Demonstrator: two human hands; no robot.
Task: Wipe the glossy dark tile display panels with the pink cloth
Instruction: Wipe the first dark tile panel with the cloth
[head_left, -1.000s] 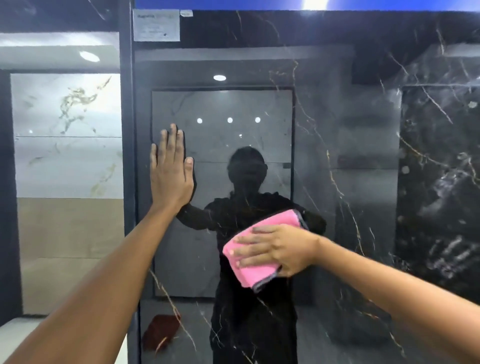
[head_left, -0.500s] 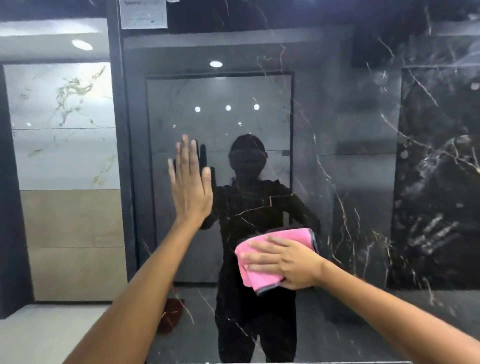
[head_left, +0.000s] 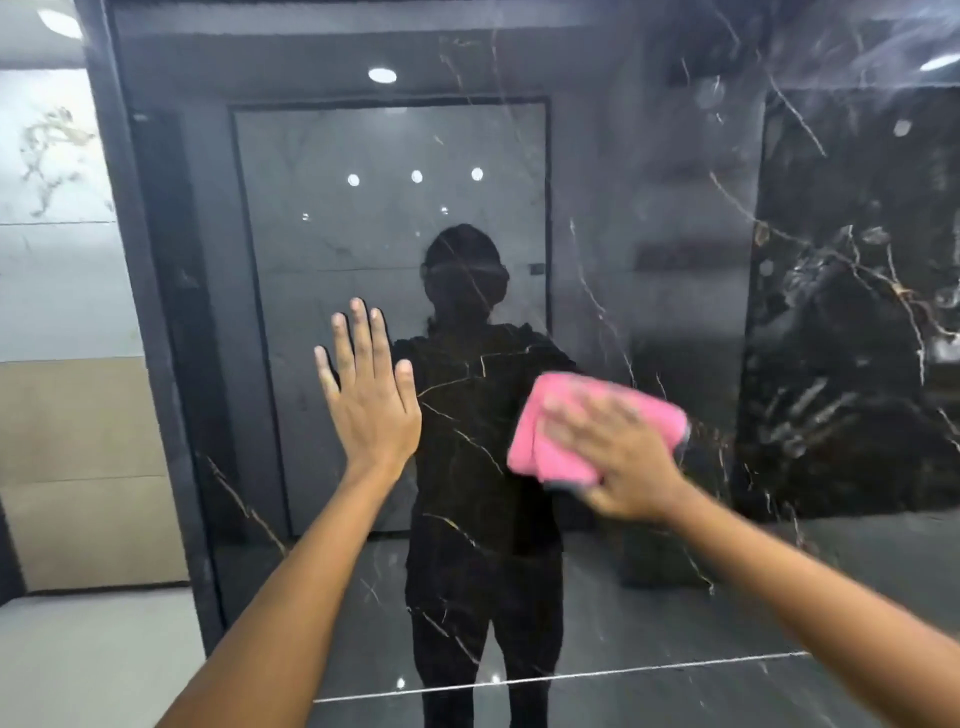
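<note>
Left hand flat on dark tile panel, fingers straight and spread, holding nothing. Right hand blurred, fingers extended over pink cloth — pressing it against panel, cloth folded, sticking out left of and above that hand. Cloth well right of left hand. Person's dark reflection between hands. Pale wall tiles far left of left hand.

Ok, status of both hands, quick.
Left hand: open, flat against the dark tile panel.
Right hand: open, pressing the pink cloth on the panel.
</note>
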